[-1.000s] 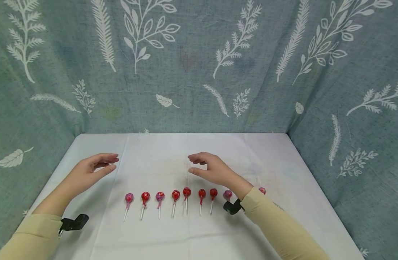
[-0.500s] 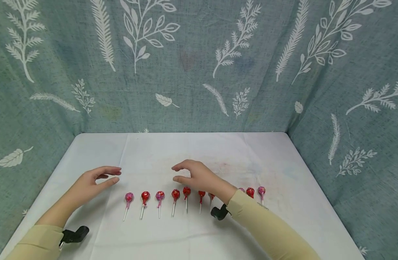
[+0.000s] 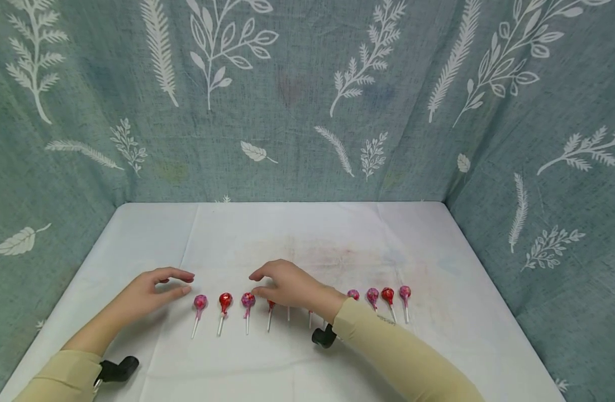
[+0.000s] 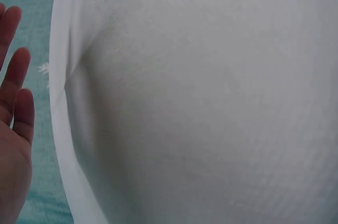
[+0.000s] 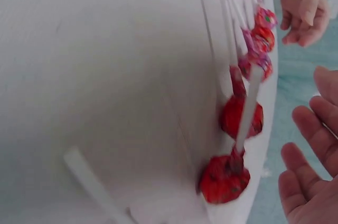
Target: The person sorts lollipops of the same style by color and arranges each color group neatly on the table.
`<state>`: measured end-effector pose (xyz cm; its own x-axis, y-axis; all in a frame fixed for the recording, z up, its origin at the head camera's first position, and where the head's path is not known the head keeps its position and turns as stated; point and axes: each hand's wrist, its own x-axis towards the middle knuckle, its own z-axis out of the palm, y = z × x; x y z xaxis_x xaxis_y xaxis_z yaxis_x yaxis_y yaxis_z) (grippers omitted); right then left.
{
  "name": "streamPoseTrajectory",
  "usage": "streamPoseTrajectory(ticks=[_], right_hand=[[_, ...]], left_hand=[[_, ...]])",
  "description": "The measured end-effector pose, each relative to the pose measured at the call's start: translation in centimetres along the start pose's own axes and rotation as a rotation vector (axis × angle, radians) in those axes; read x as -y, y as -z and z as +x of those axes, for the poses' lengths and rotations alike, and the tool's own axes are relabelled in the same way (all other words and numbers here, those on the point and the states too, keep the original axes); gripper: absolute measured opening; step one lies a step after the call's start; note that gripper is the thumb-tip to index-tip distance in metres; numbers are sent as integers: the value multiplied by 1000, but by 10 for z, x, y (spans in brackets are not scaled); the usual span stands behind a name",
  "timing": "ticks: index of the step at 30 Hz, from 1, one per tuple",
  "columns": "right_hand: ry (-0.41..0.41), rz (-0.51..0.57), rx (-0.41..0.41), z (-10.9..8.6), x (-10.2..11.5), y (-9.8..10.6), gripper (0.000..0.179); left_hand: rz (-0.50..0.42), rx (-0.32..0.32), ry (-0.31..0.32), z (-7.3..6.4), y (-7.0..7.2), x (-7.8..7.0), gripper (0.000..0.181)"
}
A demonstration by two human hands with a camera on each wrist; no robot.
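A row of wrapped lollipops lies on the white table, sticks pointing toward me. My left hand (image 3: 151, 293) hovers with relaxed fingers just beyond the leftmost pink lollipop (image 3: 200, 302), holding nothing. Right of that come a red lollipop (image 3: 225, 301) and a pink-purple lollipop (image 3: 248, 300). My right hand (image 3: 289, 286) reaches over the middle of the row, thumb tip close to the pink-purple one. Its fingers are loosely bent with nothing between them. Hand and wrist hide several red heads in the head view; the right wrist view shows a red lollipop (image 5: 224, 182) beside that hand.
Past my right sleeve (image 3: 397, 349) lie more lollipops, among them a red one (image 3: 387, 295) and a pink one at the row's right end (image 3: 405, 291). A leaf-patterned green curtain (image 3: 287, 111) encloses the white table (image 3: 227, 368) at the back and sides.
My right hand has moved left and nearer to me, now covering middle lollipops and uncovering those at the right. My left hand has come down and slightly right, toward the leftmost lollipop.
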<state>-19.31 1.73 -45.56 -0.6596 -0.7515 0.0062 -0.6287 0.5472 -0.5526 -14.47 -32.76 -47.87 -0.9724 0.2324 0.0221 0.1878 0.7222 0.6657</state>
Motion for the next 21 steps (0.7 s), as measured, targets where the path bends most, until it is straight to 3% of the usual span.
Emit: streamPoseTrajectory(ticks=[15, 21], right_hand=[[94, -271, 38, 18, 16, -23, 30], [69, -315, 48, 19, 16, -26, 23]], left_hand=[[13, 52, -44, -1, -12, 9, 44], [60, 95, -75, 2, -14, 7, 41]])
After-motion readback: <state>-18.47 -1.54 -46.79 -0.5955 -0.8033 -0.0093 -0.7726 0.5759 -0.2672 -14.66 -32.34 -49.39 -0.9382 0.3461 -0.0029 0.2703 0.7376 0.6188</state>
